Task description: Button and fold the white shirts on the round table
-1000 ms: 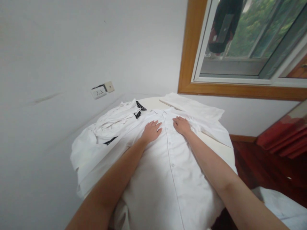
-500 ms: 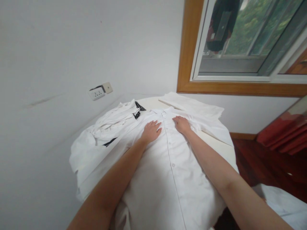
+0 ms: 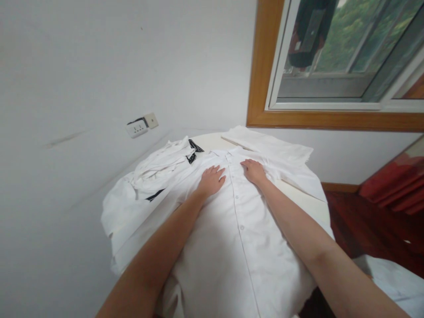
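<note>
A white button-up shirt (image 3: 228, 247) lies front side up on a round pale table (image 3: 306, 194), its collar toward the wall and its lower part nearest me. My left hand (image 3: 212, 180) rests on the left chest of the shirt with fingers spread. On the other side of the button line, my right hand (image 3: 254, 171) lies on the upper chest, palm down, its fingers stretched and slightly bent. Neither hand grips the cloth. Small buttons run down the middle between my forearms. One sleeve stretches out to the right along the table.
Crumpled white clothes (image 3: 159, 170) with black patterned parts lie at the table's left. A folded white cloth (image 3: 268, 143) lies at the back. A wall socket (image 3: 137, 128), a wood-framed window (image 3: 318, 119) and a red curtain (image 3: 394, 190) surround it. White fabric (image 3: 394, 282) shows at lower right.
The whole view has shifted a little, so everything sits slightly farther right. Both hands stay at the same places on the shirt, which looks unchanged.
</note>
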Demonstrator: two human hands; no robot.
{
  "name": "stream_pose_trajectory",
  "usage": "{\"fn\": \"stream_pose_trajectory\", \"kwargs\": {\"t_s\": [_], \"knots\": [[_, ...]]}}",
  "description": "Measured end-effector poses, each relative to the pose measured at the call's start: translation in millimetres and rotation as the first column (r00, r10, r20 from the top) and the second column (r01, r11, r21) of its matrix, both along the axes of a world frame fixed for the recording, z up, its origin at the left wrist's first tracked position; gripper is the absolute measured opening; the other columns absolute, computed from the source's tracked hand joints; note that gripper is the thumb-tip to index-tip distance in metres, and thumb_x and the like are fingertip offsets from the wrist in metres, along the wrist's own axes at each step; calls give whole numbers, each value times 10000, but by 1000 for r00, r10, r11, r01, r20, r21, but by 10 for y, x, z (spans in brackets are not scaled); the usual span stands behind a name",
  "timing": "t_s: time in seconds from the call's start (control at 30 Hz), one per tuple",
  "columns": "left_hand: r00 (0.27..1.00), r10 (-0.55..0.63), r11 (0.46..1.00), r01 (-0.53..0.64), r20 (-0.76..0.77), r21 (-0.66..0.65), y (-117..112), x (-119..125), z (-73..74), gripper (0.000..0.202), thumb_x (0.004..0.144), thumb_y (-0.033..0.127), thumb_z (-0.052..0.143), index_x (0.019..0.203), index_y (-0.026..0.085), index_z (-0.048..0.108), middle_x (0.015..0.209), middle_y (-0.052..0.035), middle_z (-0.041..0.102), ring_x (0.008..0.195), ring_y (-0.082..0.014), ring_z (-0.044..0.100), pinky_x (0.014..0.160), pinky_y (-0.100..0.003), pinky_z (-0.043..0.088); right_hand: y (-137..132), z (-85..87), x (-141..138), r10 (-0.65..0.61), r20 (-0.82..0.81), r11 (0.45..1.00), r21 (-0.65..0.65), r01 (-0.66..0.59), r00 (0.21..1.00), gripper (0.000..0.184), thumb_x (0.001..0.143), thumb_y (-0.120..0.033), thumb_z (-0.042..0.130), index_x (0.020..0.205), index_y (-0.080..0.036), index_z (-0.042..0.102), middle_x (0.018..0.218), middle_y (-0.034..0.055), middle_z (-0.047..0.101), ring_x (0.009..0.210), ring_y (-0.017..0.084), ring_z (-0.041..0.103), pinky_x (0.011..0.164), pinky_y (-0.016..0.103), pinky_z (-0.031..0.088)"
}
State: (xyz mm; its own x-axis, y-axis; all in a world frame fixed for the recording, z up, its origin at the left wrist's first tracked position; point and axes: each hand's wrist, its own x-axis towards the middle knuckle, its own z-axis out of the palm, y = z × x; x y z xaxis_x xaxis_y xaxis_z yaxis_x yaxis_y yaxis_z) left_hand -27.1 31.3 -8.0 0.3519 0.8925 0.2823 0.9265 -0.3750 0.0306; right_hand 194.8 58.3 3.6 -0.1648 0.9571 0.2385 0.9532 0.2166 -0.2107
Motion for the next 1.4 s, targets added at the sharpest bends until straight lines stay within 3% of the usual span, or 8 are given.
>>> {"fn": "stream_pose_trajectory", "kwargs": {"t_s": [0.57, 0.7, 0.8, 0.9, 1.0, 1.1, 1.23, 1.4], "knots": [[1000, 9, 1000, -10, -30, -20, -14, 8, 29, 476, 955, 416, 334, 1377, 242, 471, 1472, -59, 433, 1363, -253, 372, 1123, -452, 297, 20, -19, -1, -3, 20, 1000, 23, 2, 1000, 445, 892, -150, 382, 1270, -276, 580, 1383, 40, 520, 1250, 198, 470, 1048, 366, 336], [999, 48, 998, -47, -27, 36, -79, 51, 70, 478, 938, 424, 354, 1368, 264, 490, 1473, -58, 431, 1394, -277, 311, 1144, -488, 230, -15, 4, -15, -5, 30, 1000, 15, 5, 1000, 470, 886, -142, 383, 1317, -261, 530, 1364, 55, 534, 1240, 203, 474, 1058, 376, 321], [988, 155, 977, -154, 5, 146, -121, 98, 91, 525, 919, 438, 377, 1408, 257, 440, 1518, -81, 353, 1430, -318, 209, 1155, -559, 118, -71, 45, -52, -44, 55, 993, 108, 38, 998, 484, 907, -161, 361, 1375, -235, 462, 1350, 86, 540, 1314, 239, 387, 1115, 470, 204], [963, 267, 961, -269, 30, 60, -105, 113, 76, 578, 909, 498, 354, 1435, 264, 398, 1523, -98, 339, 1411, -368, 231, 1119, -626, 132, -108, 64, -113, -27, 105, 985, 173, 9, 994, 440, 955, -253, 316, 1360, -226, 485, 1418, 84, 476, 1414, 250, 207, 1144, 520, 26], [958, 288, 955, -286, 18, -79, -50, 90, 40, 627, 892, 584, 314, 1438, 284, 392, 1522, -98, 340, 1393, -397, 258, 1087, -658, 175, -91, 39, -174, 54, 107, 998, -20, -53, 993, 524, 975, -473, 247, 1424, -263, 417, 1520, 72, 343, 1437, 269, 151, 1136, 551, 56], [960, 279, 954, -276, 12, -121, -10, 56, 25, 681, 869, 650, 294, 1453, 304, 356, 1542, -84, 300, 1408, -398, 217, 1087, -671, 146, -54, 10, -198, 80, 93, 980, -188, -61, 992, 675, 927, -647, 172, 1493, -297, 280, 1583, 71, 179, 1448, 307, 97, 1109, 617, 72], [949, 313, 946, -309, 34, -94, 12, 4, 63, 772, 838, 714, 277, 1461, 263, 344, 1527, -110, 327, 1390, -389, 256, 1095, -627, 185, -80, 18, -160, 100, 111, 973, -220, -73, 989, 717, 901, -693, 131, 1504, -321, 239, 1595, 55, 117, 1453, 319, 34, 1084, 667, 17], [955, 294, 955, -293, 22, -39, 117, -64, 126, 707, 882, 646, 216, 1443, 246, 375, 1501, -112, 370, 1388, -345, 268, 1117, -544, 187, -257, 26, -73, 118, 133, 972, -219, -87, 984, 726, 901, -688, 92, 1511, -316, 215, 1597, 51, 104, 1454, 317, 19, 1079, 675, 18]]}}
